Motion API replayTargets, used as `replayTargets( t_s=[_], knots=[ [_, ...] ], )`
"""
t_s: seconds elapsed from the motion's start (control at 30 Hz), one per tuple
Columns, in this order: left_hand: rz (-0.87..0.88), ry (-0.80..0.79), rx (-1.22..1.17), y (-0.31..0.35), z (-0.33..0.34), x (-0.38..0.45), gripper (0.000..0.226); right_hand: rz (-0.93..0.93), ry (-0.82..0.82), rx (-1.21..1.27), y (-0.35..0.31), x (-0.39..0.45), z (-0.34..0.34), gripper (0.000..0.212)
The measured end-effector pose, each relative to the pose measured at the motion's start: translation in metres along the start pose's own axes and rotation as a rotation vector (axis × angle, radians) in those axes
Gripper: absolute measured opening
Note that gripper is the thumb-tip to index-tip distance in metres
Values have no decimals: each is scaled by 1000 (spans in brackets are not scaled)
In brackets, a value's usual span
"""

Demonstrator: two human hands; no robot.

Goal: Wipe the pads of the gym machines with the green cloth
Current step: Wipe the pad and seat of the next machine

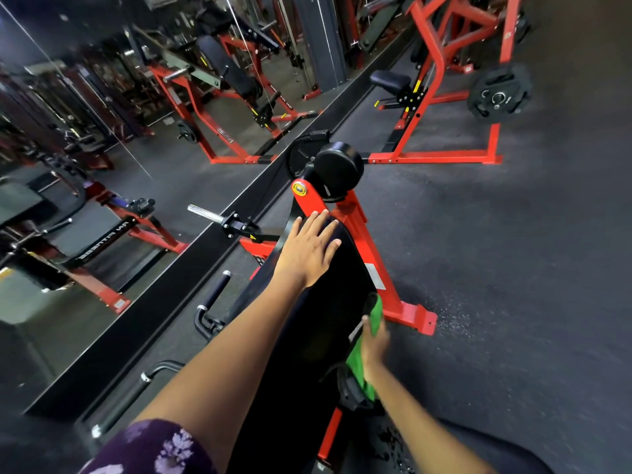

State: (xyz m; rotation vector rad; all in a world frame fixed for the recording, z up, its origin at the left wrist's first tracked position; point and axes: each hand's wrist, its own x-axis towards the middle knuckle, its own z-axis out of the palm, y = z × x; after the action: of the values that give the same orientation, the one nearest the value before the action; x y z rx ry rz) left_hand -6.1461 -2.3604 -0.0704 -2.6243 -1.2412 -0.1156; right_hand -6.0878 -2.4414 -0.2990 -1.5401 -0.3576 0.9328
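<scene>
My left sleeve [160,449], purple with a pale floral print, sits at the bottom edge. My left forearm runs up across the long black pad [307,336] of the nearest machine. My right hand [374,340] is at the pad's right edge, low on its side, fingers curled round the green cloth [374,311]. The cloth is bunched; part shows above the hand and part hangs below it against the pad's side. The hand is motion-blurred, so I cannot tell the exact finger placement.

Further up, my left hand [309,248] lies flat on the upper end of the same pad, fingers straight and slightly spread, holding nothing. My two hands are well apart, one at the top of the pad and one at its right flank.

The pad is mounted on a red frame [386,285] whose foot rests on the dark rubber floor [513,268]. Just beyond the pad's top stands a round black roller pad [338,165]. A chrome bar stub [205,213] projects to the left.

A mirror wall [102,131] runs along the left, reflecting machines. Far right, another red machine [444,97] carries a black seat pad [390,80] and a weight plate [497,94].
</scene>
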Motion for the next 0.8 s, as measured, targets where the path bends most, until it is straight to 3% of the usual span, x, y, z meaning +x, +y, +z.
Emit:
replayTargets(
  t_s=[0.07,0.2,0.3,0.4,0.53,0.7,0.8],
  knots=[
    [-6,4,1,0,0,1,50,79,36,15,-18,27,0,50],
    [-51,23,37,-2,-1,1,53,-173,70,-114,-51,3,13,50],
    [-70,82,-1,-2,-4,-3,59,-271,27,-114,-27,-49,16,53],
    [-142,163,-216,0,-7,-14,66,-164,-39,-89,4,-64,1,48],
    [-275,85,-472,-3,-10,-33,46,22,-25,-32,-12,-34,-1,46],
    [-285,160,-670,2,-8,-59,73,-264,-49,-70,-32,-90,9,54],
    [-300,176,-699,2,-10,-60,77,-301,-116,-104,-6,-115,-1,81]
  ],
)
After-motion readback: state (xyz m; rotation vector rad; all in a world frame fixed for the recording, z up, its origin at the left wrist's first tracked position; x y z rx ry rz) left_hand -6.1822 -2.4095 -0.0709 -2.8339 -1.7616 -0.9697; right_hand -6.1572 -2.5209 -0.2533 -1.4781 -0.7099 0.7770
